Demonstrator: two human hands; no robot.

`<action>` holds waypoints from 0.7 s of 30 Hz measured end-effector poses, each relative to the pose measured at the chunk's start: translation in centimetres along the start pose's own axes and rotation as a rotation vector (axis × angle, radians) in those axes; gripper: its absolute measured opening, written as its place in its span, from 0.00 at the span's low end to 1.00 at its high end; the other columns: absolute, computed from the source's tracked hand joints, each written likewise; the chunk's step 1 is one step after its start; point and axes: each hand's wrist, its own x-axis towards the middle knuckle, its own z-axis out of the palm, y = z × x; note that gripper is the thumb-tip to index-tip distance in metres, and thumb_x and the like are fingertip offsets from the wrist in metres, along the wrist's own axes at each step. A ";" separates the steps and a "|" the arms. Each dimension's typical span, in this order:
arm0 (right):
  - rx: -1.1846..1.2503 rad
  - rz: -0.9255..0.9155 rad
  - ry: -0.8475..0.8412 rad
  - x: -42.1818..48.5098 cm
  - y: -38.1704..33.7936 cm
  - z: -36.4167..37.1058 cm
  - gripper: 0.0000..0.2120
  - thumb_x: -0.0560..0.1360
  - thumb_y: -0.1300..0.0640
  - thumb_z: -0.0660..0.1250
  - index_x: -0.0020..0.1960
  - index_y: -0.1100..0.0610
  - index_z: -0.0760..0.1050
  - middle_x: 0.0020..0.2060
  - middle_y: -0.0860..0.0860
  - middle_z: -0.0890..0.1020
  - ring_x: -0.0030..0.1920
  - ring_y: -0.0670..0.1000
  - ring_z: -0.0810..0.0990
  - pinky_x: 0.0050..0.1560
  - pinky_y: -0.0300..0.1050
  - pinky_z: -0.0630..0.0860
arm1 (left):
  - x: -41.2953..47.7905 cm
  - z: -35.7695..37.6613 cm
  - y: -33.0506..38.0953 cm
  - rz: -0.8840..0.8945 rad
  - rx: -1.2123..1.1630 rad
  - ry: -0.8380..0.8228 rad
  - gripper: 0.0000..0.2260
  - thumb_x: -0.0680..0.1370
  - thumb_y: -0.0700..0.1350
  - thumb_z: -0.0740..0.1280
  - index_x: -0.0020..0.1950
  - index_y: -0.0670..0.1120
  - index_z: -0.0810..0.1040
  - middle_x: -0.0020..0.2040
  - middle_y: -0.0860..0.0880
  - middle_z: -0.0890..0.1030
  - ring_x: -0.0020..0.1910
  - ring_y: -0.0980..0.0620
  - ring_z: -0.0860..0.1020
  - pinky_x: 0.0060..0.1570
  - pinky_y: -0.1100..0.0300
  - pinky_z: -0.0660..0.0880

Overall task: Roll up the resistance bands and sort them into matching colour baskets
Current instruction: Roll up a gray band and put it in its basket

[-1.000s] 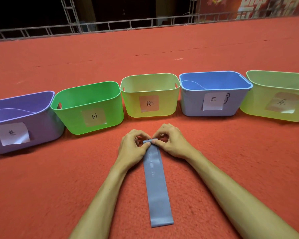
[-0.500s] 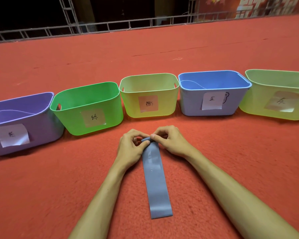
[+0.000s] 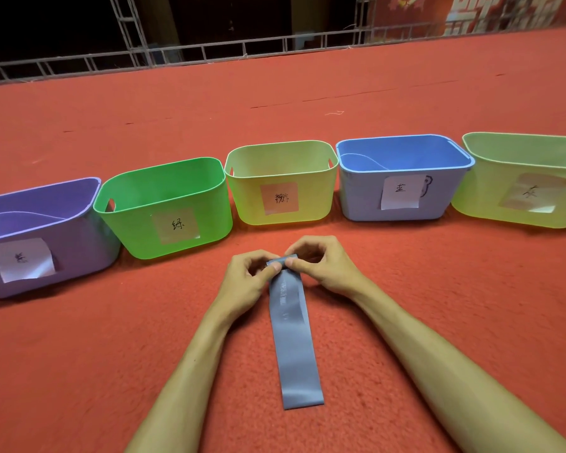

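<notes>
Blue-grey resistance band (image 3: 294, 341) lies flat on red carpet (image 3: 79, 354), long axis running straight back from yellow basket (image 3: 281, 148); left hand (image 3: 245, 284) and right hand (image 3: 325, 266) fingers (image 3: 273, 269) pinch its basket-side rolled end.

Basket row (image 3: 280, 188) blocks ahead; carpet (image 3: 79, 354) sides open.

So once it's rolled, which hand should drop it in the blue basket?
Probably the right hand: both pinch the band, but the blue basket stands on that side, farther from the left hand.
</notes>
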 end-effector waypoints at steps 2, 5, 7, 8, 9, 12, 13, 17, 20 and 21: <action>-0.019 0.021 0.001 0.1 0.0 0.1 0.08 0.75 0.51 0.74 0.50 0.54 0.85 0.42 0.53 0.87 0.43 0.47 0.83 0.49 0.50 0.79 | -0.1 0.0 0.2 0.026 -0.020 0.011 0.07 0.77 0.41 0.71 0.53 0.45 0.87 0.48 0.48 0.88 0.47 0.52 0.82 0.50 0.50 0.77; -0.056 0.057 -0.017 0.1 0.0 0.2 0.13 0.78 0.45 0.70 0.46 0.53 0.86 0.40 0.52 0.87 0.41 0.45 0.81 0.46 0.53 0.77 | 0.0 0.0 0.1 0.050 -0.023 0.029 0.08 0.78 0.35 0.72 0.53 0.45 0.86 0.49 0.48 0.88 0.45 0.55 0.81 0.47 0.55 0.74; -0.039 0.071 -0.030 0.1 0.1 0.2 0.11 0.80 0.49 0.70 0.46 0.55 0.86 0.37 0.51 0.86 0.37 0.43 0.78 0.40 0.46 0.73 | 0.0 -0.1 0.1 0.064 -0.029 0.032 0.09 0.78 0.35 0.72 0.54 0.46 0.87 0.49 0.49 0.88 0.46 0.53 0.80 0.47 0.54 0.74; -0.004 0.080 -0.038 0.1 0.0 0.1 0.09 0.81 0.53 0.71 0.47 0.56 0.86 0.36 0.49 0.85 0.36 0.42 0.77 0.38 0.41 0.72 | 0.0 -0.1 0.0 0.065 -0.029 0.031 0.09 0.77 0.36 0.73 0.54 0.46 0.87 0.49 0.50 0.88 0.45 0.53 0.80 0.47 0.54 0.74; 0.033 0.085 -0.045 0.0 0.0 0.1 0.08 0.81 0.56 0.71 0.48 0.58 0.86 0.37 0.49 0.86 0.36 0.42 0.78 0.37 0.37 0.72 | 0.0 -0.1 0.0 0.060 -0.026 0.031 0.09 0.77 0.37 0.73 0.55 0.47 0.87 0.49 0.51 0.87 0.44 0.54 0.79 0.46 0.54 0.74; 0.091 0.048 -0.058 0.0 0.0 -0.1 0.06 0.81 0.61 0.71 0.51 0.62 0.86 0.45 0.54 0.88 0.44 0.46 0.83 0.45 0.40 0.78 | 0.0 0.0 0.1 0.003 -0.049 0.058 0.11 0.76 0.41 0.76 0.57 0.46 0.86 0.45 0.56 0.86 0.38 0.62 0.76 0.43 0.62 0.72; 0.102 0.029 -0.064 0.0 0.0 -0.2 0.06 0.80 0.61 0.71 0.52 0.63 0.86 0.47 0.56 0.88 0.46 0.48 0.84 0.50 0.43 0.79 | 0.1 0.0 0.2 -0.015 -0.060 0.057 0.10 0.76 0.43 0.76 0.57 0.46 0.86 0.45 0.56 0.87 0.40 0.62 0.77 0.44 0.64 0.73; 0.106 -0.010 -0.076 -0.1 -0.2 -0.4 0.07 0.80 0.62 0.71 0.54 0.64 0.86 0.49 0.57 0.88 0.50 0.49 0.85 0.55 0.44 0.79 | 0.1 0.0 0.4 -0.041 -0.043 0.025 0.06 0.82 0.40 0.69 0.49 0.44 0.86 0.43 0.55 0.86 0.41 0.63 0.80 0.43 0.70 0.72; 0.106 -0.022 -0.082 -0.2 -0.3 -0.5 0.07 0.79 0.63 0.72 0.55 0.64 0.86 0.50 0.56 0.88 0.50 0.47 0.85 0.54 0.42 0.79 | 0.0 -0.3 0.5 -0.043 -0.076 -0.010 0.06 0.82 0.41 0.70 0.51 0.44 0.86 0.46 0.51 0.87 0.45 0.58 0.82 0.48 0.62 0.77; 0.103 -0.019 -0.077 -0.2 -0.4 -0.5 0.07 0.79 0.63 0.72 0.55 0.64 0.86 0.50 0.55 0.88 0.50 0.47 0.85 0.54 0.41 0.79 | 0.0 -0.4 0.5 -0.029 -0.086 -0.016 0.06 0.81 0.43 0.70 0.52 0.44 0.87 0.48 0.48 0.88 0.48 0.55 0.83 0.51 0.57 0.78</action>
